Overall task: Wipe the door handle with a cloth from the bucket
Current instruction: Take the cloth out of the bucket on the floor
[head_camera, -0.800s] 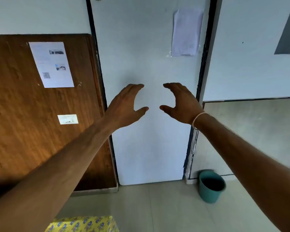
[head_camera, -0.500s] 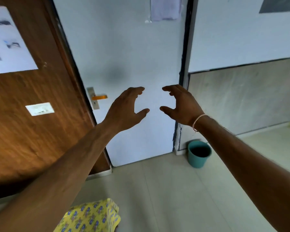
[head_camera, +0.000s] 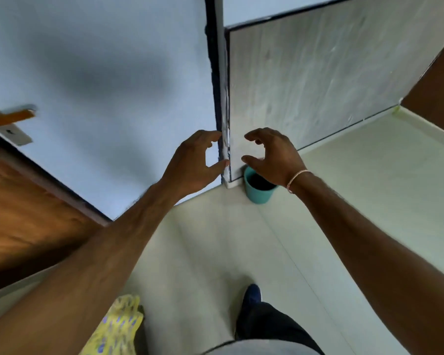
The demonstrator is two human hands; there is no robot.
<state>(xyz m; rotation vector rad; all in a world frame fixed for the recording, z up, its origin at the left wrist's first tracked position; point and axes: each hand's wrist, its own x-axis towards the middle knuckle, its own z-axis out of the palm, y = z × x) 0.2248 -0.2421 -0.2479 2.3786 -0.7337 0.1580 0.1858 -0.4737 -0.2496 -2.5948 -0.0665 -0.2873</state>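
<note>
Head cam: my left hand (head_camera: 190, 165) and right hand (head_camera: 272, 156) are both out front, fingers curled half open, nothing in either. Teal bucket (head_camera: 258, 190) sits on the floor against the wall just right of the door frame, partly behind my right hand. Its inside reads dark; can't tell if a cloth is in there. Orange door handle (head_camera: 10, 118) is far left on the pale door (head_camera: 108, 73), well apart from the bucket.

Risks as I see them: reaching blind into the bucket and coming up empty, or knocking it over, since it looks light. Frame is motion-blurred, so a fast reach could miss. My shoe (head_camera: 251, 297) is mid-step toward it and could kick it.
</note>
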